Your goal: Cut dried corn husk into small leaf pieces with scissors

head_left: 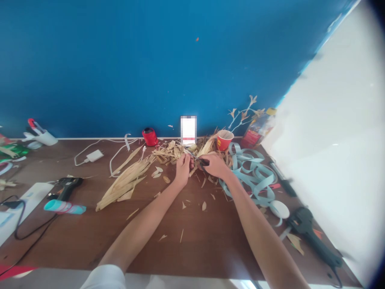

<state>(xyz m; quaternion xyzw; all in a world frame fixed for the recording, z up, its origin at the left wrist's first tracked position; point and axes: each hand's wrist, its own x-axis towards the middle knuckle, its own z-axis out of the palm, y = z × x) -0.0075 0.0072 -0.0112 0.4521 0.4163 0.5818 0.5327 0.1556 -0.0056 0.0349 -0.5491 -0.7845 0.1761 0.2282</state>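
Trimming dried husk, by the look of it — scissors point(205, 162) in my right hand point(214, 165).
My right fingers wrap the dark handles, blades angled toward my left hand point(183, 167), its fingers curled in; what they pinch, if anything, I can't tell. Both hands sit at the near side of the husk scraps point(169, 152), left of the red cup point(226, 141). Any further snip, I judge, calls for fingertips clear of the blades. The scraps look straw-pale, thin and ragged — dry, probably brittle.
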